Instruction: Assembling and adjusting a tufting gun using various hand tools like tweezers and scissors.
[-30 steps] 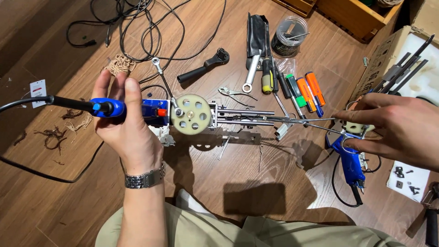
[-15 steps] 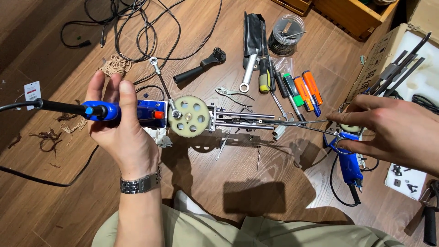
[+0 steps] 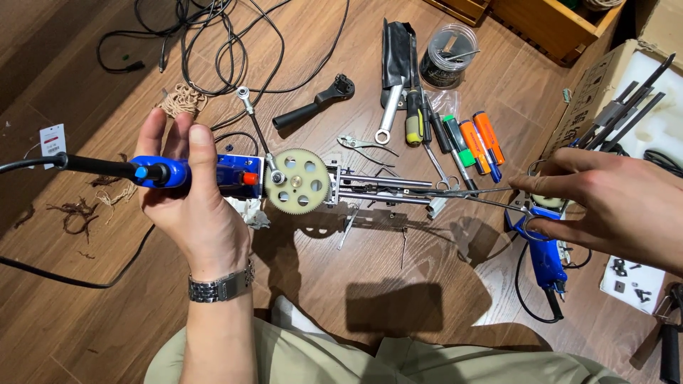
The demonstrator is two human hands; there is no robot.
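Blue tool (image 3: 213, 173): a corded body with a cream gear wheel (image 3: 297, 181) and steel rods (image 3: 384, 186) running rightward, held level above the wood floor (image 3: 356, 284), so the works face up.
Left hand (image 3: 188, 195): wrapped round the blue body, thumb on top, steadying it.
Right hand (image 3: 605, 203): fingers closed on long scissors (image 3: 484, 195), tips aimed at the rod end.
Beyond, on the floor: wrench (image 3: 388, 117), screwdrivers (image 3: 416, 117), markers (image 3: 473, 139), black handle (image 3: 313, 107), cables (image 3: 192, 43), within reach.
Far right: second blue tool (image 3: 544, 259).
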